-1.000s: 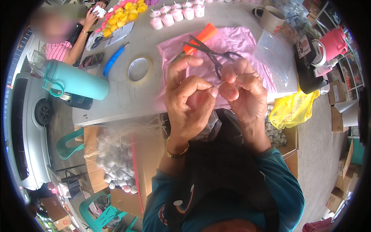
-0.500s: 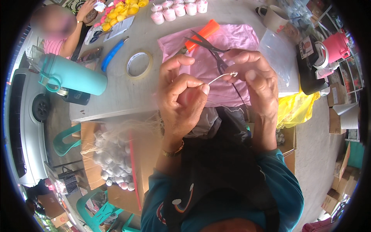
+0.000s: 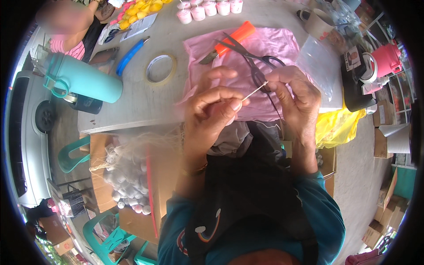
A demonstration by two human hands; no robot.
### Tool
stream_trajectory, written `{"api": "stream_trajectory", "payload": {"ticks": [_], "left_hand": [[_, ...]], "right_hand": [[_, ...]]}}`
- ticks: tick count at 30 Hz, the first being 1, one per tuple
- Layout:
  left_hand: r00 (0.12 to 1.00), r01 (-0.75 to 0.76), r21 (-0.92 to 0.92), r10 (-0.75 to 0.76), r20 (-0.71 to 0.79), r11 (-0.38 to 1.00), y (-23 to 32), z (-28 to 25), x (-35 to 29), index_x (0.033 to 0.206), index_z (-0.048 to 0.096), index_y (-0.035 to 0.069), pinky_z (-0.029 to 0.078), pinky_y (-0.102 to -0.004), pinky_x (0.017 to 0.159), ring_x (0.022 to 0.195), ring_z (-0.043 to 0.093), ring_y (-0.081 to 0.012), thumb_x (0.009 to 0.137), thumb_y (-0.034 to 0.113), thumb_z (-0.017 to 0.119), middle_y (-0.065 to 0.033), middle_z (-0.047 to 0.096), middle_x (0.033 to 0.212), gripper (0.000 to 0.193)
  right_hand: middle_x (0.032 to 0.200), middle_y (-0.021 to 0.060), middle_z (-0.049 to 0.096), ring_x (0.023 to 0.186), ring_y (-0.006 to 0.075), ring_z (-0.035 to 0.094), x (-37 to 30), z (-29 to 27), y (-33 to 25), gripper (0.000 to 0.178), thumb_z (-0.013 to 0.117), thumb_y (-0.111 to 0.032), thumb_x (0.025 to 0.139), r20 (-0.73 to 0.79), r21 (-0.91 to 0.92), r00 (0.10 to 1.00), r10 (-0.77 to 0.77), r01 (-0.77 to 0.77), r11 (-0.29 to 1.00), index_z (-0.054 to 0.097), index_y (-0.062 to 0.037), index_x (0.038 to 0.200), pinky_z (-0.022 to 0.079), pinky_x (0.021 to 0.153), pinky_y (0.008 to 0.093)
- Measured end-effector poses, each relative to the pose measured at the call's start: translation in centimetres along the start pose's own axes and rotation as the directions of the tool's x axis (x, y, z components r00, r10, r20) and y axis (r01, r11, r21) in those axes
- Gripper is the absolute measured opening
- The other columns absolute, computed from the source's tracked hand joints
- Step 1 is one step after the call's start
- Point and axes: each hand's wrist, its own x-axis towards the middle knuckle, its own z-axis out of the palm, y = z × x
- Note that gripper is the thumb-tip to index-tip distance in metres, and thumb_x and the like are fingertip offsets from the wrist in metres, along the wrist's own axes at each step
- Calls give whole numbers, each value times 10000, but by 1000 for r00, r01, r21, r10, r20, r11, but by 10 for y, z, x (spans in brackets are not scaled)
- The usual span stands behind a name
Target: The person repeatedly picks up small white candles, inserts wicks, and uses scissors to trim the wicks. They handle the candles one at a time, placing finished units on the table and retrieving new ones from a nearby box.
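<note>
Over the pink cloth (image 3: 207,42), a short white cord (image 3: 255,92) runs taut between my two hands. My left hand (image 3: 212,110) pinches its lower end between thumb and forefinger. A pale pinkish thing shows partly under the fingers; I cannot make out what it is. My right hand (image 3: 297,95) grips the upper end of the cord with its fingertips. Just behind the cord lie black-handled scissors (image 3: 252,57) on the cloth. Beside them is a knife with an orange handle (image 3: 236,37).
A tape roll (image 3: 160,69), a blue cutter (image 3: 131,57) and a turquoise bottle (image 3: 88,79) lie at left. Pink candle-like cups (image 3: 198,12) stand at the back. Below the table edge, a carton (image 3: 104,192) holds white rounded pieces with loose threads. Another person (image 3: 68,44) sits far left.
My right hand has closed its fingers on the cord's knotted free end, which stood loose beside it before. The cord is now straight, and the view has shifted slightly.
</note>
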Motion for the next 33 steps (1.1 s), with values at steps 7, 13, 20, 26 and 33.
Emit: {"api": "stream_trajectory", "payload": {"ticks": [7,13,20,26,33], "left_hand": [[987,158,-419,-141,71,894,-4,5,1,962,701,-18,472,-210,586,693,572,-93,826,39,623,-114,549,1179,168],[994,27,-477,25,103,878,-11,1,4,869,681,-40,492,-234,593,622,596,-107,794,35,601,-189,494,1303,133],[936,-3,-634,226,271,773,-13,-3,10,807,657,-18,246,-423,1114,555,622,-116,735,70,537,-329,366,1408,165],[920,47,-750,263,289,659,-9,0,13,771,638,36,57,-469,1170,605,661,-103,746,102,535,-399,333,1386,125],[943,13,-715,230,242,699,-8,0,12,801,658,11,57,-472,1168,597,641,-105,753,106,540,-360,323,1417,158]], "right_hand": [[866,82,628,768,153,582,-9,1,-5,86,640,-13,848,13,-15,997,71,-71,997,622,4,930,463,722,268],[947,121,627,811,204,607,-10,-3,-7,178,683,-117,837,102,175,993,53,-71,982,632,3,960,483,738,302],[898,127,634,854,245,613,-10,-3,-5,106,664,-94,836,71,211,992,103,-116,971,660,0,884,483,762,333],[895,121,635,870,227,606,-12,-4,-3,99,650,-89,849,58,237,989,133,-143,961,658,6,878,475,775,325],[897,114,641,843,221,606,-14,-5,-3,91,647,-68,849,40,240,990,136,-141,960,647,11,895,477,751,320]]}}
